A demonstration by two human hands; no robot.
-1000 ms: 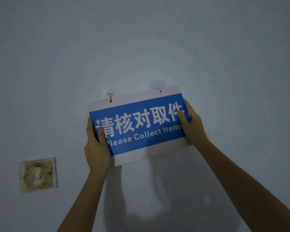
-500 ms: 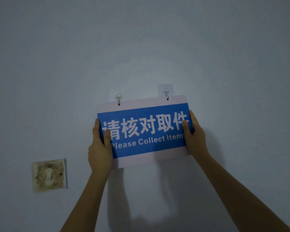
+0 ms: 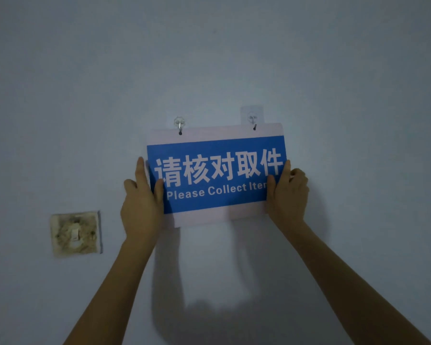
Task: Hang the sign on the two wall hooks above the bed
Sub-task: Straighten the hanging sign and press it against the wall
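A blue sign (image 3: pixel 217 175) with white borders and white lettering lies flat against the pale wall. Its two top holes sit on the left hook (image 3: pixel 180 125) and the right hook (image 3: pixel 253 120), both of them clear adhesive hooks. My left hand (image 3: pixel 141 200) grips the sign's lower left edge, thumb on the front. On the lower right edge my right hand (image 3: pixel 288 192) pinches the sign, thumb over the last letters. The sign hangs nearly level.
A stained, yellowed wall switch (image 3: pixel 75 234) is set in the wall to the lower left of the sign. The wall (image 3: pixel 334 70) around it is plain. The bed is out of view.
The sign's right side has swung down from a tilt to nearly level, and its right hole now sits on the right hook. Both hands have kept their grip on the edges.
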